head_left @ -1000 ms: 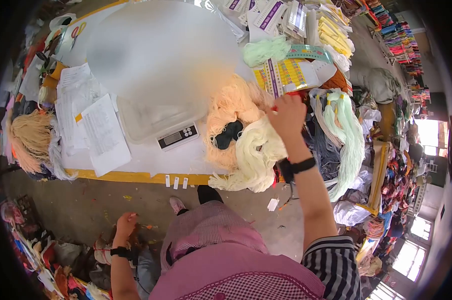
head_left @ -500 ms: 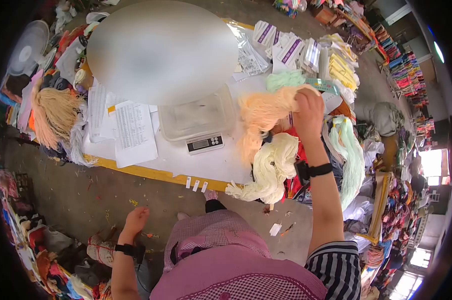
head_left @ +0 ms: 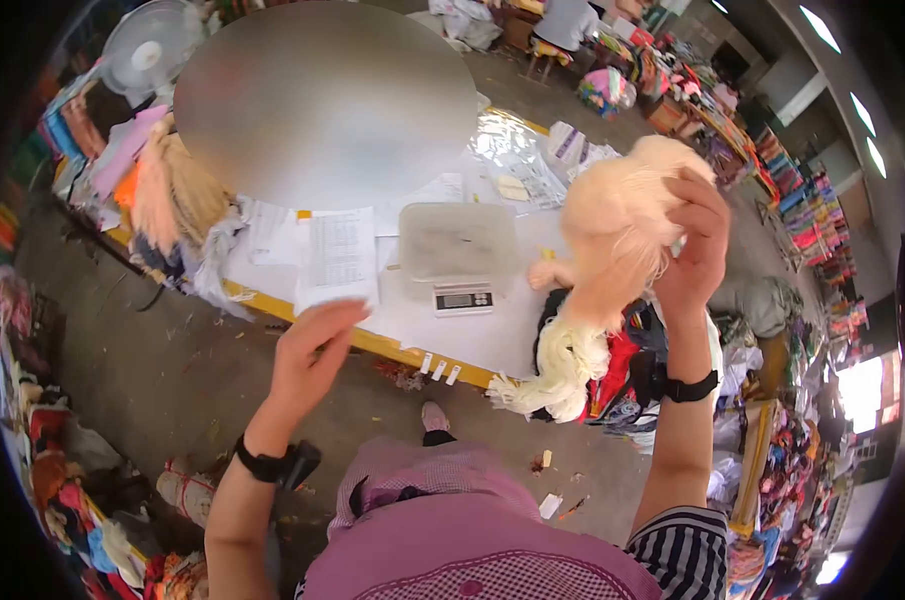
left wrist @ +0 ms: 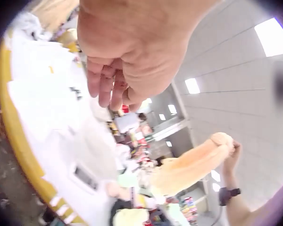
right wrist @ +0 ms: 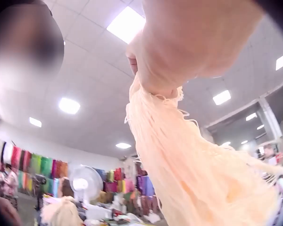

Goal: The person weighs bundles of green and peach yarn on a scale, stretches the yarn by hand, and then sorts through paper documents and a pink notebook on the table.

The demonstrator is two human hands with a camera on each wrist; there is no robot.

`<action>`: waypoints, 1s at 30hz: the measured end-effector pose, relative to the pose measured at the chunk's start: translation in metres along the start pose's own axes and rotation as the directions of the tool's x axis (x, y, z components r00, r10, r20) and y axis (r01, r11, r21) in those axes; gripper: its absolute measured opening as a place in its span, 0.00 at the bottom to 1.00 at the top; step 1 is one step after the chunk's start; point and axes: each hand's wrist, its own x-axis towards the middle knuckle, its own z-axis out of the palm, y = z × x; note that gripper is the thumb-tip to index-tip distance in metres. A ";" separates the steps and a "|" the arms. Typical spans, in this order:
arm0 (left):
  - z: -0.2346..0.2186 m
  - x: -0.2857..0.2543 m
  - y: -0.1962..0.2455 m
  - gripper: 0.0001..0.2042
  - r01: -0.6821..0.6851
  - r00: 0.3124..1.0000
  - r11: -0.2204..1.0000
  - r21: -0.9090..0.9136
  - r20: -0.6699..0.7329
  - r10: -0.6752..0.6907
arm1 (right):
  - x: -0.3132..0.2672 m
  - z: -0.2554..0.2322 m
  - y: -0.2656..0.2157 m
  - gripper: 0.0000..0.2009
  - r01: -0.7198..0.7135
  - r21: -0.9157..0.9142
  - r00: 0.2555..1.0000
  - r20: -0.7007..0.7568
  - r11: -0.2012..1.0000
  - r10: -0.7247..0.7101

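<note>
Looks like the lifting step: right hand (head_left: 696,245) is gripping a fluffy peach yarn skein (head_left: 620,215), holding it above the white tabletop's (head_left: 520,335) right end. Left hand (head_left: 312,352) is hanging open. Next move's probably calling for supporting those loose strands.

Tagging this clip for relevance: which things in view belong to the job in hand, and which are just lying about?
In the job:
- peach yarn, held up by the right hand
- perhaps the scale and plastic tray, untouched

Probably just lying about:
- cream skein
- printed sheets
- tan yarn bundle
- fan
</note>
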 end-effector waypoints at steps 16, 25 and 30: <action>-0.121 -0.045 0.070 0.23 0.074 0.974 0.996 0.057 -0.218 -0.060 | -0.022 0.185 -0.259 0.32 -0.803 0.516 0.480 0.856 -0.296 0.189; -0.235 -0.110 0.038 0.05 0.251 0.645 0.933 -0.257 -0.675 -0.359 | -0.020 0.204 -0.303 0.26 -0.893 0.414 0.378 0.903 0.177 -0.205; -0.273 -0.141 0.048 0.07 0.356 0.773 0.904 -0.237 -0.468 -0.428 | -0.009 0.188 -0.302 0.21 -0.952 0.301 0.303 0.911 -0.052 -0.281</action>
